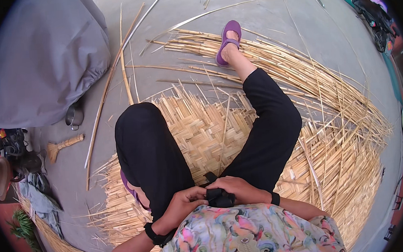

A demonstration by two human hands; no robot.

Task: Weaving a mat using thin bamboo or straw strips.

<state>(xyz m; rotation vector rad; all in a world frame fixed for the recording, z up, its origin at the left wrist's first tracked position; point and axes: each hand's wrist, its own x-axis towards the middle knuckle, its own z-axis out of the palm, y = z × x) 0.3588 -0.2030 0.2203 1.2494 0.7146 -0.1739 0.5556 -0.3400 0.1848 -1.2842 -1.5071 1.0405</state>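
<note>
Two hands: left hand (184, 200) and right hand (238, 188) meet in the lap, near the lower edge.
Left hand: fingers curled shut on the black object (219, 196).
Right hand: folded over the same black object from the right, gripping it.
Black object: small, strap-like piece between both hands; its kind cannot be told.
Woven bamboo mat (197, 131): under the seated person's legs, loose strips fanning far right.
Small broom (63, 146): on the floor, left.
Purple sandal (228, 38): far, on the outstretched foot.
</note>
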